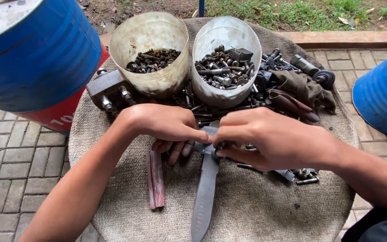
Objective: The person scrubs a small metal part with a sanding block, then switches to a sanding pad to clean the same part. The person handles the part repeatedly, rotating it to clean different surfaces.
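1. Nearest the camera, a long flat metal bar (204, 197) lies on the round cloth-covered worktop (256, 210), its far end under both hands; beside it to the left lies a short rusty channel piece (155, 179).
2. The left hand (164, 127) pins the bar's far end, fingers pressed down and closed against it. The right hand (265, 139) has its grip pinched shut on a small fastener (220, 150) at that same end; what kind of fastener is too hidden to tell.
3. The bar looks stiff, fairly heavy and possibly greasy, so it is best held flat near the fastened end; the fastener is small and could easily slip.
4. Loose bolts (305, 175) lie just right of the right hand.
5. Further off stand two cut plastic tubs (157, 85) of mixed bolts, with a dirty rag (303, 89) to their right.
6. Blue drums (36, 58) flank the worktop.
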